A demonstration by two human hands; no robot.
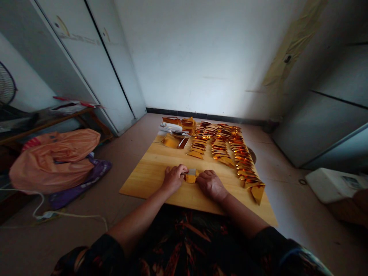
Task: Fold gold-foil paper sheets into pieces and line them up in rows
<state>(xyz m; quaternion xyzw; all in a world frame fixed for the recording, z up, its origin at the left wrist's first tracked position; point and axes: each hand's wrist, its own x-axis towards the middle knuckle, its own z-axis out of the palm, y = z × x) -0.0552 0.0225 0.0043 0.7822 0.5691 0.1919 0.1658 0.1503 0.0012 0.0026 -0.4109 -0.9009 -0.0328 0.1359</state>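
Note:
A small piece of gold foil paper (191,177) lies on a wooden board (149,168), pinched between both hands. My left hand (174,178) grips its left side with the fingers curled. On its right side, my right hand (211,184) presses down. Beyond the hands, several folded gold paper pieces (227,147) lie in overlapping rows that run toward the board's right edge, ending with one piece (257,191) near the front right.
A stack of unfolded gold and white sheets (175,130) sits at the board's far left. An orange plastic bag (54,157) lies on the floor at left, with a white cable (71,215) near it. A white box (330,184) stands at right. Cabinets flank the wall.

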